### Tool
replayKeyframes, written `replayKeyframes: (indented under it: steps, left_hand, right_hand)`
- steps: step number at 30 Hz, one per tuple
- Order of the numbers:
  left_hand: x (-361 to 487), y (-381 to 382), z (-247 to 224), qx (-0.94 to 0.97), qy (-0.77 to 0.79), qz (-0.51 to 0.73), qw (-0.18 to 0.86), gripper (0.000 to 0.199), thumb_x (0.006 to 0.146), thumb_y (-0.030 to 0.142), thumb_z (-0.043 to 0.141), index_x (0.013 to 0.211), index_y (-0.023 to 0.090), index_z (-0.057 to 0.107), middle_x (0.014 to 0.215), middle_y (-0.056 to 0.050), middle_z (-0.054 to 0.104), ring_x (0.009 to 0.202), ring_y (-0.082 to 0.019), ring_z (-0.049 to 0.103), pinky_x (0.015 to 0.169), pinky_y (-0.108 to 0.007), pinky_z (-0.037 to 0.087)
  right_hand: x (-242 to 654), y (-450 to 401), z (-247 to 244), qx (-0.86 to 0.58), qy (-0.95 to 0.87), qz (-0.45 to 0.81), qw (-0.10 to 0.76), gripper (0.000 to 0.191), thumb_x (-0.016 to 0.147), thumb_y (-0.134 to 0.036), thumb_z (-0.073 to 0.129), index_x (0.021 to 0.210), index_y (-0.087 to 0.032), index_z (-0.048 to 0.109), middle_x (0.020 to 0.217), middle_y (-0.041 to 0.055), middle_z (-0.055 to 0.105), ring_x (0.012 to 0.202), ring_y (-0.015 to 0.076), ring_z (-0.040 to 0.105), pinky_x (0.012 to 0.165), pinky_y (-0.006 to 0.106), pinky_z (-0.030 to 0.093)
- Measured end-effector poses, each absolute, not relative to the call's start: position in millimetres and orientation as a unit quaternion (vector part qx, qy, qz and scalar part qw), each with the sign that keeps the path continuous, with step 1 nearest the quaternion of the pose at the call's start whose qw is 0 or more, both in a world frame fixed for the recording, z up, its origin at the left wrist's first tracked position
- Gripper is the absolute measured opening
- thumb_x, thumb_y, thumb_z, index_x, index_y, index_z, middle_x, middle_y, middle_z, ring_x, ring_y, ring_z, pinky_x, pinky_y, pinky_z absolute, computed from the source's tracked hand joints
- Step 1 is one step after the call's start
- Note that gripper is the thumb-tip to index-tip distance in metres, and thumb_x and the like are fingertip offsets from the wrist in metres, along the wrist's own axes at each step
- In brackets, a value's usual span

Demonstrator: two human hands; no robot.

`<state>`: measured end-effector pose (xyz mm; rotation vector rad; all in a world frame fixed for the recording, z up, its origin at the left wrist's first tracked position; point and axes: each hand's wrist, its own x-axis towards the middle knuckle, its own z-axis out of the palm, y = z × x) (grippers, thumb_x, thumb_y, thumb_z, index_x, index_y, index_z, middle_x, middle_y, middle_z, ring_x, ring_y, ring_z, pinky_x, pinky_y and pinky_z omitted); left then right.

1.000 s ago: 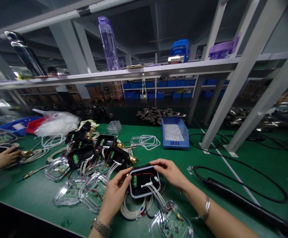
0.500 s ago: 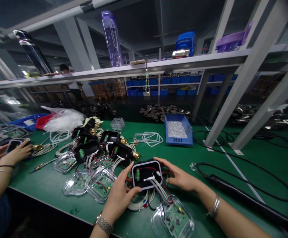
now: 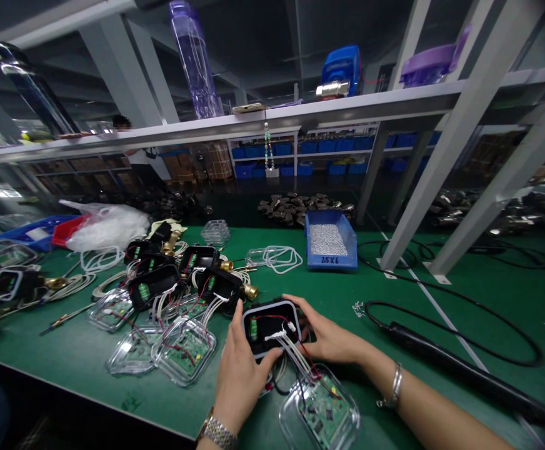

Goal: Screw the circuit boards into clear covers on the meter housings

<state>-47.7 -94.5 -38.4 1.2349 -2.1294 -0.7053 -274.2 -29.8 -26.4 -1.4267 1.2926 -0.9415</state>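
white shelf over the bench, spanning the view. on it, left to right: dark bottle; tall translucent purple bottle; flat, phone-like object near the front edge; blue device with metal fitting at its foot; purple dish-like piece. beaded strand hanging below the shelf edge. slanting grey post at right. beyond, dim: rack of blue bins, brown cartons, pale column, distant person in a light top.

At the frame's lower centre, an open black box with grey gasket faces the camera, green cylinder inside, pale wires trailing out.
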Motion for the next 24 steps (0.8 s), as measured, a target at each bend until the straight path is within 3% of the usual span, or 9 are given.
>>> replayKeyframes:
  steps: [7,12,15,17,19,21,24]
  left_hand:
    - [-48.4,-92.1,-39.1,0.460,-0.796,-0.269,0.288,0.110,0.083,0.047,0.075,0.163,0.024,0.002,0.161,-0.020,0.036,0.145,-0.037,0.046,0.115,-0.058,0.044]
    - [-49.7,-92.2,-37.1,0.458,-0.800,-0.265,0.282,0.108,0.083,0.046,0.073,0.163,0.024,0.003,0.164,-0.019,0.031,0.148,-0.036,0.041,0.118,-0.057,0.042]
    - [-51.8,-90.2,-34.6,0.469,-0.795,-0.261,0.284,0.111,0.080,0.044,0.075,0.163,0.023,0.004,0.159,-0.020,0.038,0.144,-0.037,0.046,0.113,-0.056,0.046]
    - [-53.5,-88.6,-33.6,0.481,-0.788,-0.256,0.287,0.114,0.078,0.043,0.077,0.163,0.022,0.003,0.155,-0.021,0.043,0.139,-0.039,0.051,0.109,-0.057,0.050]
    - [-54.7,-87.9,-33.8,0.488,-0.784,-0.252,0.290,0.116,0.077,0.044,0.078,0.162,0.021,0.002,0.153,-0.023,0.044,0.137,-0.041,0.053,0.107,-0.058,0.051]
    - [-54.4,-87.7,-35.0,0.486,-0.784,-0.256,0.290,0.116,0.078,0.046,0.077,0.162,0.022,0.002,0.154,-0.023,0.043,0.138,-0.042,0.052,0.107,-0.059,0.050]
    - [-49.3,-84.8,-36.1,0.477,-0.787,-0.261,0.291,0.116,0.079,0.047,0.078,0.162,0.023,0.001,0.155,-0.022,0.041,0.140,-0.041,0.049,0.109,-0.059,0.049]
  right_hand:
    - [-281.1,-37.2,-37.9,-0.580,0.512,-0.410,0.482,0.095,0.075,-0.009,0.074,0.155,-0.034,0.028,0.140,0.0083,0.052,0.104,0.0201,0.062,0.082,0.032,0.054]
    - [-293.0,-45.3,-31.6,-0.579,0.473,-0.400,0.530,0.083,0.082,-0.020,0.076,0.152,-0.030,0.033,0.123,0.0074,0.061,0.086,0.0155,0.064,0.069,0.027,0.054]
    - [-297.5,-53.0,-29.1,-0.576,0.469,-0.402,0.535,0.067,0.086,-0.035,0.077,0.143,-0.026,0.043,0.122,0.0068,0.061,0.085,0.0137,0.062,0.069,0.025,0.053]
    - [-297.1,-59.4,-27.8,-0.567,0.486,-0.413,0.521,0.054,0.090,-0.049,0.071,0.134,-0.024,0.051,0.122,0.0061,0.060,0.080,0.0113,0.060,0.065,0.023,0.051]
    - [-293.4,-65.6,-25.4,-0.554,0.512,-0.421,0.504,0.045,0.095,-0.057,0.060,0.123,-0.022,0.055,0.110,0.0043,0.063,0.069,0.0091,0.056,0.056,0.020,0.047]
    - [-288.0,-70.6,-21.7,-0.544,0.538,-0.422,0.487,0.042,0.096,-0.059,0.057,0.114,-0.021,0.056,0.100,0.0027,0.063,0.063,0.0086,0.052,0.051,0.020,0.044]
    - [-282.3,-73.4,-16.2,-0.545,0.569,-0.415,0.455,0.038,0.094,-0.055,0.062,0.109,-0.021,0.059,0.102,0.0033,0.066,0.063,0.0099,0.054,0.050,0.021,0.045]
